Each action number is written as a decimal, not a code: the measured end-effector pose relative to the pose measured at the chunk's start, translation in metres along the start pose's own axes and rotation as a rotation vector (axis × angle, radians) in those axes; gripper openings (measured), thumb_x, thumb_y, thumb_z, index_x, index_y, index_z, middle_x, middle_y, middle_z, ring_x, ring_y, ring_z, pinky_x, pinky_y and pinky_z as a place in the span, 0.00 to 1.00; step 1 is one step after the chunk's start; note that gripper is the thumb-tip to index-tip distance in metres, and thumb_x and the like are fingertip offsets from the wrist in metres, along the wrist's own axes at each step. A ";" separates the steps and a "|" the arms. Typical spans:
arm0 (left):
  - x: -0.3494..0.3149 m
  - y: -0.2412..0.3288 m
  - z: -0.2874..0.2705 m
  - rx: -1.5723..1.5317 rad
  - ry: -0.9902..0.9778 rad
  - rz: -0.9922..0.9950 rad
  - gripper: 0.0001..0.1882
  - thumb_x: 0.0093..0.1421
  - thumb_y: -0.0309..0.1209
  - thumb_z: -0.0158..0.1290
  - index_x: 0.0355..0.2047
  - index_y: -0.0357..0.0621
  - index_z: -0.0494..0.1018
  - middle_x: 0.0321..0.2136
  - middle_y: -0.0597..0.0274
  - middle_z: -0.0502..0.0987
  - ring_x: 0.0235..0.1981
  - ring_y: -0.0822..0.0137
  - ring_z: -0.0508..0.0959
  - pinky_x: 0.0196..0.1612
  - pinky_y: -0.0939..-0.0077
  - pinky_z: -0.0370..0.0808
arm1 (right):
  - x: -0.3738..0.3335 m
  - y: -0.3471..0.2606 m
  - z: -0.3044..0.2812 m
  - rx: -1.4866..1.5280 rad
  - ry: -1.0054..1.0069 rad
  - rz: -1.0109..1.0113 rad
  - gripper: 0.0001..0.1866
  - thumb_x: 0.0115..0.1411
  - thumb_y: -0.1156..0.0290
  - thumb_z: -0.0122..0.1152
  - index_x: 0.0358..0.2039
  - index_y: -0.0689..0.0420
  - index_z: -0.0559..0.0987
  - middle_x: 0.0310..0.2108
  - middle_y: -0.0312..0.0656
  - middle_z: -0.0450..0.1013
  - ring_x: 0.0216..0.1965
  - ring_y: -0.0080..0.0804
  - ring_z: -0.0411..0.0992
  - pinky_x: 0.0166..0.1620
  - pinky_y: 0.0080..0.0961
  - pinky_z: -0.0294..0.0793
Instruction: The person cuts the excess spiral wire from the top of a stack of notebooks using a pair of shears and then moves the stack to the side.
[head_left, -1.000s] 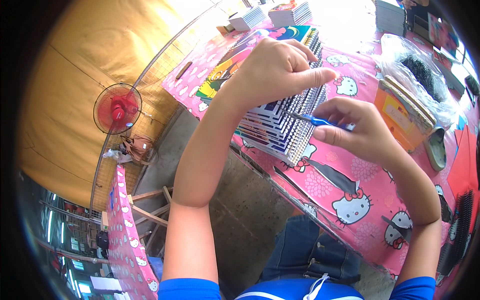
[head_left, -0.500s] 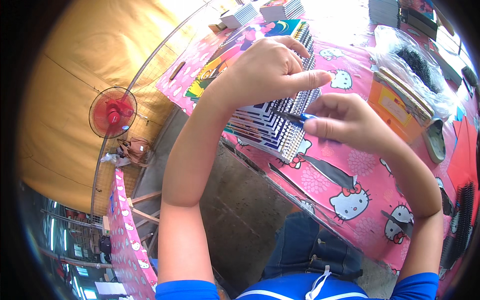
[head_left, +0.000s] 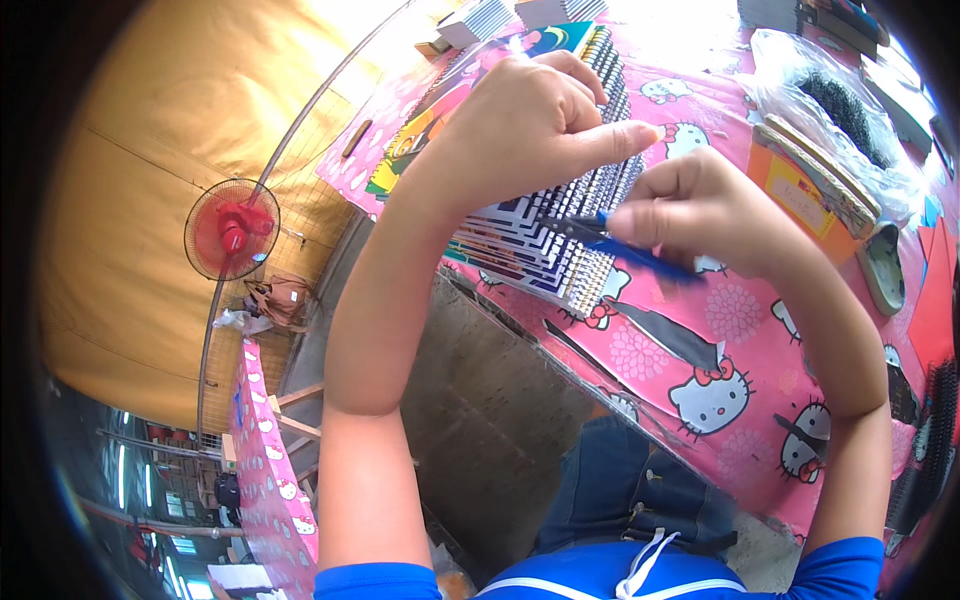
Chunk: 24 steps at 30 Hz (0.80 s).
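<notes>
L hand (head_left: 530, 125) over notebook stack (head_left: 535, 262), fingers curled nr its spiral edge, thumb out; can't tell if gripping or just resting. R hand (head_left: 700, 212) clamped on blue-handled pliers (head_left: 640, 258), dark tips twd L at wire coils (head_left: 590, 285), contact unclear. Hands apart, R just right of L. Stack's under L, on pink desk (head_left: 735, 305). Orange packet (head_left: 792, 198) + plastic bag (head_left: 785, 70) right of R.
</notes>
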<state>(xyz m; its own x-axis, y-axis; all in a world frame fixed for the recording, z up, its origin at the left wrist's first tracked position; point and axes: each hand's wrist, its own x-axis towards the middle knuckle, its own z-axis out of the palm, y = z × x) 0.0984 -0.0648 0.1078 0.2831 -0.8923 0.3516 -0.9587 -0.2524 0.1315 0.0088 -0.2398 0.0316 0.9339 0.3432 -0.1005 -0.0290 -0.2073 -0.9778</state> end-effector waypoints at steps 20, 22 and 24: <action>0.002 0.000 -0.001 0.043 -0.046 -0.049 0.23 0.56 0.40 0.61 0.11 0.38 0.75 0.10 0.63 0.72 0.37 0.65 0.80 0.45 0.70 0.71 | -0.001 0.029 0.024 -0.573 0.475 -0.828 0.20 0.47 0.65 0.73 0.40 0.60 0.79 0.35 0.44 0.75 0.38 0.37 0.76 0.40 0.32 0.76; 0.001 -0.001 -0.001 0.044 -0.044 -0.039 0.23 0.56 0.40 0.61 0.10 0.38 0.75 0.09 0.62 0.71 0.36 0.65 0.80 0.44 0.70 0.71 | -0.005 0.018 0.020 -0.420 0.331 -0.653 0.18 0.49 0.61 0.72 0.34 0.60 0.79 0.28 0.44 0.74 0.31 0.36 0.76 0.36 0.32 0.75; 0.001 0.000 -0.002 0.043 -0.064 -0.048 0.23 0.56 0.40 0.61 0.10 0.38 0.75 0.10 0.62 0.72 0.37 0.65 0.80 0.45 0.69 0.71 | 0.003 0.018 0.011 -0.176 0.158 -0.407 0.21 0.51 0.53 0.71 0.24 0.61 0.80 0.17 0.39 0.72 0.22 0.24 0.73 0.28 0.26 0.72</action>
<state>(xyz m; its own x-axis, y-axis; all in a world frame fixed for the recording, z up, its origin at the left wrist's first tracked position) 0.0986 -0.0647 0.1102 0.3276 -0.9007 0.2853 -0.9448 -0.3100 0.1062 0.0070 -0.2328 0.0120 0.9001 0.2876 0.3274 0.3989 -0.2414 -0.8846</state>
